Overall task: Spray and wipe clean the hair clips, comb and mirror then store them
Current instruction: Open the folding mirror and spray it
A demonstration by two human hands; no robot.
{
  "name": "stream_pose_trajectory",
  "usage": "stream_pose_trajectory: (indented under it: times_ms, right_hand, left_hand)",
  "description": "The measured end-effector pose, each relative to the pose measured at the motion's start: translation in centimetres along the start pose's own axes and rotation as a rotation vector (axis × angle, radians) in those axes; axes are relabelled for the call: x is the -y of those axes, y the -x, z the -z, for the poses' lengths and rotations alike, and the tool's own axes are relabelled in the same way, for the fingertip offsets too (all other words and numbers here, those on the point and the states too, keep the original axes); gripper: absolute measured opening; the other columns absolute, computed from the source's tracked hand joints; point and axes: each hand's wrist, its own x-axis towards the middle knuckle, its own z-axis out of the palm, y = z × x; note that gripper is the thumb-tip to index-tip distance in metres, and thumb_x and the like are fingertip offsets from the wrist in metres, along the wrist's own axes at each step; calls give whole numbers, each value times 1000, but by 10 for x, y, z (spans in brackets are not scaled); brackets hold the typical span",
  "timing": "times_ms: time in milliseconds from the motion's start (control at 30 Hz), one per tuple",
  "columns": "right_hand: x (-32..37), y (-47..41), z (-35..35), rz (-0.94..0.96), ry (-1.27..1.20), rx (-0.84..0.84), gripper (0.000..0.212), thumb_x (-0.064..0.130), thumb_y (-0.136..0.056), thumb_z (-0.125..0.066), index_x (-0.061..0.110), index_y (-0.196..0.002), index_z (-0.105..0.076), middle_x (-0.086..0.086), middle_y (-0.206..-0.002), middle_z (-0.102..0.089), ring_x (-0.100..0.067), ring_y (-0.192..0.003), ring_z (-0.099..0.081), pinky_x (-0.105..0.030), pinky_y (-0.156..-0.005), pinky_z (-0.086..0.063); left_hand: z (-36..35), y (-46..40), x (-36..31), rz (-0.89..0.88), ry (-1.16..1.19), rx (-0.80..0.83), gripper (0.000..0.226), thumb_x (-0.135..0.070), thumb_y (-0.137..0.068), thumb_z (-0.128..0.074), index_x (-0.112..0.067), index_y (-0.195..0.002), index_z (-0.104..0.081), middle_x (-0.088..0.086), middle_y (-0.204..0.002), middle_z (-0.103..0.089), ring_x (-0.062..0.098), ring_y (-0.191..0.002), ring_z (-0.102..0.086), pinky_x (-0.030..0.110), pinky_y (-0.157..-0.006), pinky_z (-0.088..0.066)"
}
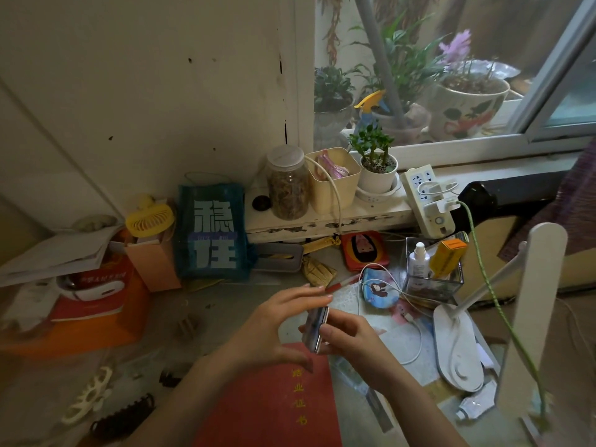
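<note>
Two hands meet above the red booklet [271, 411]: the right hand [351, 337] pinches the small mirror [317, 329] edge-on, while the left hand [274, 327] hovers beside it, fingers straight, holding nothing. Gripping by the rim alone should keep the glass free of prints. Left of the booklet lie a white hair clip [88, 395] and a dark clip [122, 417]. Gold characters run down the booklet, too blurred to read.

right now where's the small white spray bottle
In the head view, the small white spray bottle stands right of centre inside the clear glass box, beside an orange carton, just below the white power strip.
</note>
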Motion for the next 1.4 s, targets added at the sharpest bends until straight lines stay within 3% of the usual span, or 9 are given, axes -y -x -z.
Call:
stream_pose_trajectory:
  times_ms: [133, 233, 367, 733, 833, 900, 1000, 1233, 1400]
  right_hand:
    - [1, 1, -2, -26, -77, 4, 49, 33, -74, -69, 9, -116, -64, -21, -110, -68, -37, -104, -64, -39, -79, -57]
    - [3, 1, -2, -38, -108, 15, 52, 32, -73, -70, 5, -117, -62, -22, -109, -68, -36, -101, -66, -35, -74, -56]
    - [3, 1, -1, -41, -111, 9, 52, 34, -74, -69, 5, -117, -62, -19, -107, -69, -35, -98, -67, -33, -74, -56]
    - [-1, -2, 4, -55, -157, 20, 57, 44, -72, -68, 9, -118, -61, -21, -112, -67, -34, -103, -65, -41, -88, -54]
    - [-3, -1, 8, 17, -102, -14, 83, 55, -67, -76, 23, -137, -46, -11, -128, -60, -30, -115, -60, -48, -97, -49]
    - [-1, 2, 11, 79, -25, -54, 89, 48, -64, -79, 27, -141, -40, -2, -134, -57, -21, -120, -57, -39, -96, -51]
    - [5, 3, 14, 148, 73, -86, 80, 30, -59, -77, 29, -133, -49, 7, -129, -60, -9, -120, -55, -24, -91, -49]
    - [6, -3, 12, 194, 207, -144, 74, 13, -63, -85, 26, -129, -54, 3, -118, -67, -12, -111, -62, -26, -93, -49]
    - [8, -2, 13, 191, 58, -127, 64, -1, -71, -77, 15, -128, -55, -6, -117, -68, -23, -106, -65, -30, -83, -54]
  left_hand:
    - [-4, -2, 0, 8, 23, -55, 78, -37, -65, -80, -49, -132, -41, -25, -133, -49, -6, -130, -36, 14, -105, -31]
    - [-3, -3, -1, 10, 37, -57, 72, -32, -64, -83, -36, -129, -52, -17, -128, -56, -3, -122, -48, 18, -101, -40]
    - [-1, -4, -3, 44, 75, -51, 72, -26, -63, -84, -30, -128, -54, -16, -126, -58, -4, -118, -50, 13, -98, -40]
    - [2, -6, 2, 214, 274, -76, 74, -9, -59, -86, -36, -121, -56, -29, -120, -58, -15, -113, -48, -1, -86, -37]
    - [3, -7, 3, 238, 309, -89, 76, -9, -57, -87, -35, -122, -56, -32, -117, -58, -14, -111, -51, -1, -83, -39]
    - [5, -8, 5, 250, 314, -87, 78, -12, -55, -88, -39, -121, -56, -35, -116, -58, -12, -112, -52, -1, -83, -39]
    - [6, -9, 7, 268, 317, -84, 79, -16, -54, -89, -44, -120, -55, -36, -116, -57, -10, -113, -53, 3, -83, -42]
    - [3, -12, 10, 271, 383, -120, 77, -11, -54, -89, -44, -116, -57, -27, -116, -62, -4, -113, -56, 11, -89, -46]
    - [-1, -10, 17, 319, 471, -180, 75, -9, -56, -86, -39, -118, -57, -14, -118, -64, 0, -111, -59, 17, -87, -51]
